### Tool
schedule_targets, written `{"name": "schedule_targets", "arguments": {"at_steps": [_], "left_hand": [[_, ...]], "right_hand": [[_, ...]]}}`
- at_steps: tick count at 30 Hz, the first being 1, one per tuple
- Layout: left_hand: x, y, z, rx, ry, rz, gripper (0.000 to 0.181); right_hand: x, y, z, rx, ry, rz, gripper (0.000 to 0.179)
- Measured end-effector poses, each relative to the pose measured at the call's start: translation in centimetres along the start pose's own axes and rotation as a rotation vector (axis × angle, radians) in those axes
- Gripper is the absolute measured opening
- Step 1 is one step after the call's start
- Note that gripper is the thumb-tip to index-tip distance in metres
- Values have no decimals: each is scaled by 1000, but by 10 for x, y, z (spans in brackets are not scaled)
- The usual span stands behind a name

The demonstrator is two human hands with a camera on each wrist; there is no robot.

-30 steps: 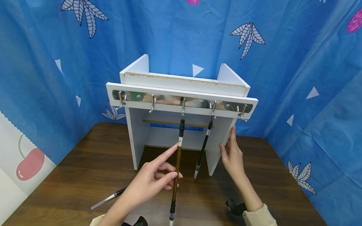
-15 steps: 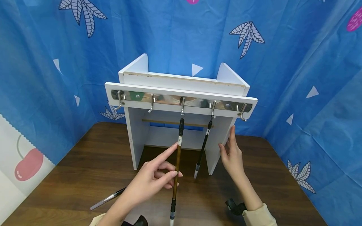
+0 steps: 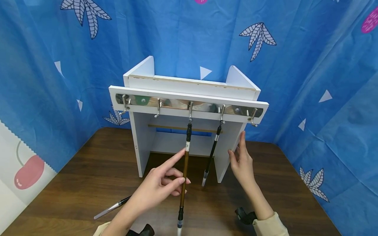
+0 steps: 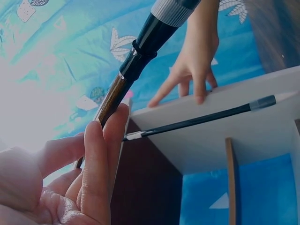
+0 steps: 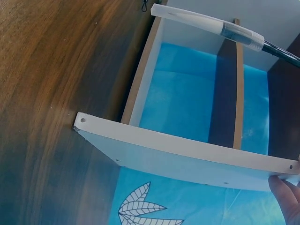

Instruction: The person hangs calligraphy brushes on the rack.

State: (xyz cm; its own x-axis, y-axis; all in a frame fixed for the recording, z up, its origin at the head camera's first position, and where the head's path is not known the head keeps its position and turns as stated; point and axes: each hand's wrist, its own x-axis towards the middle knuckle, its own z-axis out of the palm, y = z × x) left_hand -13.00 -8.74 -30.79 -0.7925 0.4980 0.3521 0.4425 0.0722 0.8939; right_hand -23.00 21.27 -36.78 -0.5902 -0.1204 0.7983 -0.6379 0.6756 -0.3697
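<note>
A calligraphy brush [image 3: 185, 164] with a brown handle and capped tip hangs from the middle hook [image 3: 191, 109] of a white hook rail [image 3: 174, 112]. My left hand [image 3: 159, 183] pinches its handle between thumb and fingers, the index finger stretched up along it. In the left wrist view the brown shaft [image 4: 112, 96] runs past those fingertips. One hook to the right hangs a thinner black calligraphy brush [image 3: 213, 149], its capped end pointing down. My right hand [image 3: 244, 164] rests on the white shelf unit's right side panel [image 3: 227, 141], fingers extended and thumb near the front edge.
Another capped brush [image 3: 110, 208] lies on the wooden table [image 3: 73, 177] at the left, partly behind my left forearm. Three other hooks on the rail bear nothing. A blue patterned curtain [image 3: 183, 39] surrounds the back and sides.
</note>
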Motion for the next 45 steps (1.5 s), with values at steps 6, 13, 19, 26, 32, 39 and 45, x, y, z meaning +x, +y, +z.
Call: {"name": "schedule_targets", "arguments": {"at_steps": [6,13,19,26,32,39,45], "left_hand": [[1,-1,-1,-5,0,3,68],[1,-4,-1,-8,0,-7,68],[2,-5,-1,-18,1,-12,69],[2,-8,-1,-41,-8,-11,68],[5,-12,-1,-33,3,-19,68],[7,-18,0,-55,-11,-15,67],[8,-21,0,-57,-11,-22,67]], "right_hand": [[0,0,0,1,4,-5,95],[0,0,0,2,7,-8,94],[1,-1,0,3,3,1,95],[1,-1,1,0,4,1,95],[0,-1,1,1,7,2,95],[-1,-1,1,-3,12,1,95],[-1,-1,1,-6,14,-8,94]]}}
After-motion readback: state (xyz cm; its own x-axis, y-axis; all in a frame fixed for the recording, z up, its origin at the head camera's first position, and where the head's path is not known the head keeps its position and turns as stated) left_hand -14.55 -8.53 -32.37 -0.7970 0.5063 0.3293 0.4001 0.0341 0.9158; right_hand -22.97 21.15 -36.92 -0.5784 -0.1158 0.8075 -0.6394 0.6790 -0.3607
